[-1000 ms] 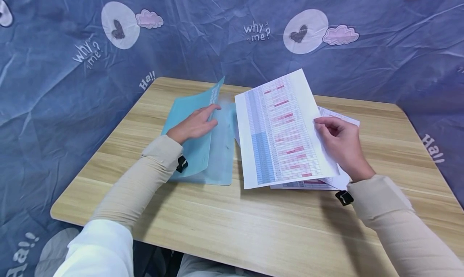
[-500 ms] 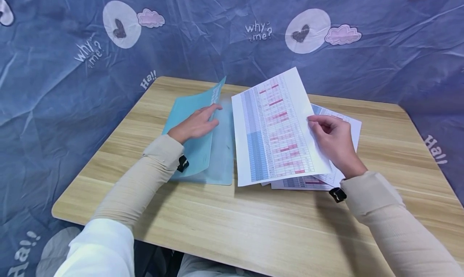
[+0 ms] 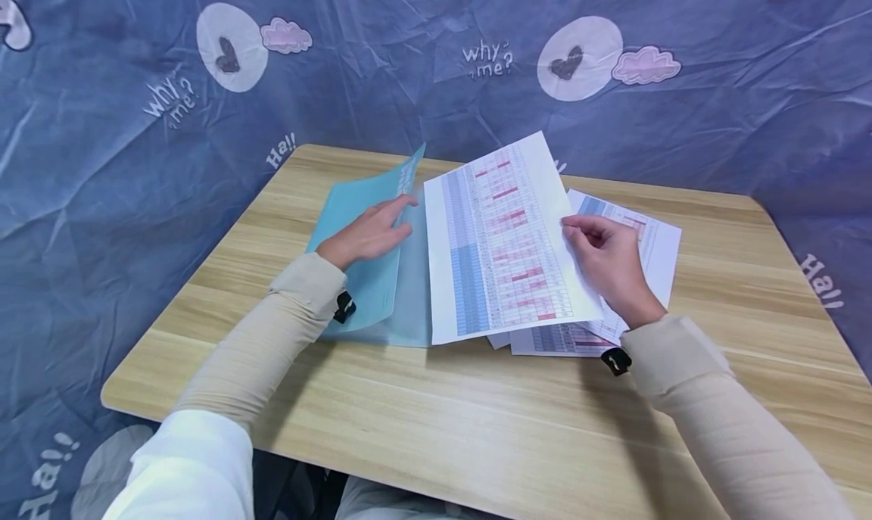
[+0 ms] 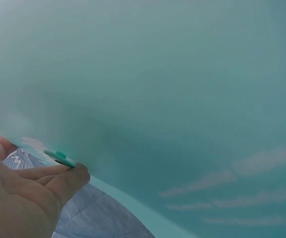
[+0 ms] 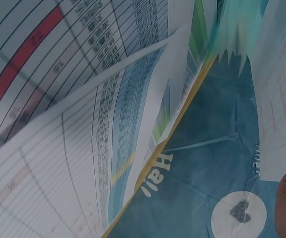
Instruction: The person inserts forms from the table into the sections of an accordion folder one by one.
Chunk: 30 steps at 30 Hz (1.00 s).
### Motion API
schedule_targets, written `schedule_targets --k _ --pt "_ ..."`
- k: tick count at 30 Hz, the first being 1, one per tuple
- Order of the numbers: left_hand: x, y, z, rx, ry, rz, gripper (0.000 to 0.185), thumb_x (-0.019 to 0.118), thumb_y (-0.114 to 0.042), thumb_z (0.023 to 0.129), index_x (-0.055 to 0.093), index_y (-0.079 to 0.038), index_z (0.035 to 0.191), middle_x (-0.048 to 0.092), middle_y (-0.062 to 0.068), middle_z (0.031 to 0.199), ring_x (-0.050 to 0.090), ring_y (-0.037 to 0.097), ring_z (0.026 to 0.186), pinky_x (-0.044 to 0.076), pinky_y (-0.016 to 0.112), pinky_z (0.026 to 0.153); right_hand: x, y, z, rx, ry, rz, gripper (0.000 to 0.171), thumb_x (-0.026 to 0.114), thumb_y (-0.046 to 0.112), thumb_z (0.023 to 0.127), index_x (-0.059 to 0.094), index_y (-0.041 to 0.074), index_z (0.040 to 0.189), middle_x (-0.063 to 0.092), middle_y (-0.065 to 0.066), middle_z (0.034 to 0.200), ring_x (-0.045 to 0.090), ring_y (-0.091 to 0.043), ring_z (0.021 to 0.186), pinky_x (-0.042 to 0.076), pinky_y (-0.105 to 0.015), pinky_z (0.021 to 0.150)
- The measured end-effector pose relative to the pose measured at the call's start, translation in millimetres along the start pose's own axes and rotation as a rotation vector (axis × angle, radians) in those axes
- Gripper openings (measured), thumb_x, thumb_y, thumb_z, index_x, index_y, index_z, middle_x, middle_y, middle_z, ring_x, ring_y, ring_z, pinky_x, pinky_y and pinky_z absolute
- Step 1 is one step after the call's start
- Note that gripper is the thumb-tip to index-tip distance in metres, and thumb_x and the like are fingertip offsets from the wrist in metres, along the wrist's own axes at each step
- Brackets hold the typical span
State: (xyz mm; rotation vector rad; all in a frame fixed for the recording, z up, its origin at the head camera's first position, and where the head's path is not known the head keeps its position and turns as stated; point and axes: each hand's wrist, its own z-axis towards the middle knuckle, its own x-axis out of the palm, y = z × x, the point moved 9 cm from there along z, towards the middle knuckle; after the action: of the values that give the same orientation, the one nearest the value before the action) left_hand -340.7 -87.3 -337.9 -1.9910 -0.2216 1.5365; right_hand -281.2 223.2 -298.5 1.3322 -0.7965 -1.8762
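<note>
Here, right hand (image 3: 609, 266) pinches white printed paper sheet (image 3: 500, 251).
Its long axis points forward; whether the left hand (image 3: 368, 237) grips the teal plastic folder (image 3: 373, 297), I cannot tell.

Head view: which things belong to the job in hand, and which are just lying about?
Part of the job:
- blue folder, cover open, left hand touching it
- printed sheet, pinched by the right hand
- probably the loose sheets partly under it

Just surroundings:
- wooden table
- patterned cloth behind
</note>
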Motion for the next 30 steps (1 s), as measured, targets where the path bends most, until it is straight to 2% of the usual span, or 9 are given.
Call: schedule_targets --k 7,13,20,30 --pt "-0.2 -1.2 0.1 0.019 -0.003 -0.017 0.051 0.037 -0.031 0.096 0.029 -0.023 0.145 0.03 0.002 0.151 0.027 0.021 0.138 0.028 0.047 0.108 16 -2 6 0.036 0.028 0.032 0.027 0.055 0.018 0.094 0.068 0.002 0.111 0.065 -0.014 0.102 0.051 -0.013 0.078 0.041 -0.012 0.064" --pt "0.0 -1.2 0.9 -0.01 -0.003 -0.015 0.05 0.037 -0.033 0.096 0.029 -0.025 0.145 0.029 0.001 0.152 0.027 0.021 0.138 0.025 0.048 0.11 29 -4 10 0.065 0.054 0.053 0.027 0.054 0.018 0.094 0.067 0.003 0.112 0.064 -0.014 0.105 0.052 -0.014 0.081 0.043 -0.012 0.066" --pt "1.0 2.1 -0.4 -0.048 -0.008 -0.006 0.05 0.039 -0.033 0.096 0.03 -0.026 0.144 0.032 0.004 0.15 0.033 0.023 0.132 0.028 0.05 0.107 43 -6 13 0.079 0.082 0.074 0.026 0.054 0.017 0.094 0.067 0.003 0.112 0.064 -0.013 0.107 0.052 -0.012 0.082 0.043 -0.014 0.068" --pt "2.0 -0.4 1.1 -0.039 -0.013 0.01 0.05 0.039 -0.033 0.096 0.029 -0.026 0.144 0.032 0.004 0.15 0.034 0.023 0.13 0.028 0.05 0.107 52 -11 13 0.109 0.082 0.071 0.027 0.052 0.016 0.095 0.067 0.004 0.114 0.064 -0.013 0.107 0.052 -0.013 0.084 0.043 -0.016 0.068"
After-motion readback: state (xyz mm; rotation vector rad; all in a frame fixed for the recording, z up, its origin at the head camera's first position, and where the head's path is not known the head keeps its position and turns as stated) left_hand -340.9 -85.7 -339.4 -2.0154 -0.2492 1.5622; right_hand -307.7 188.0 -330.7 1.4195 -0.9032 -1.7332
